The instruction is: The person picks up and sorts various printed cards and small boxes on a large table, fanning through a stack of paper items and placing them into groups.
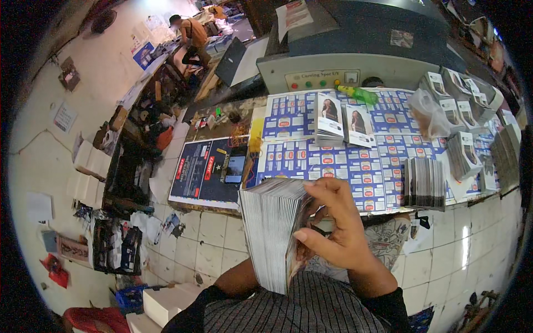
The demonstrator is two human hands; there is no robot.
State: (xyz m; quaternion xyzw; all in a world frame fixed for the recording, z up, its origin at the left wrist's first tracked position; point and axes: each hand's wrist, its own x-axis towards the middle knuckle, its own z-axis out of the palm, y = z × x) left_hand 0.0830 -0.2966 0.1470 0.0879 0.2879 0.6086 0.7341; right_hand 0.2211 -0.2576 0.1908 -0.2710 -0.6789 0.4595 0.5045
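A thick stack of paper cards (266, 233) stands on edge before the person's torso, at the near side of the counter (253, 105). The right hand (347, 233), thumb and forefinger spread, touches its right side, while the left hand's hold is hidden. Seemingly its edges are being squared or checked; the next move probably calls for even pressure from both sides.

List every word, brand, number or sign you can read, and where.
Wording left unquoted:
control panel: dark lettering, legible
dark poster: white lettering, red labels, partly legible
wall paper: too small
blue-patterned sheets: mostly too small
photo cards: too blurred
held stack: none legible
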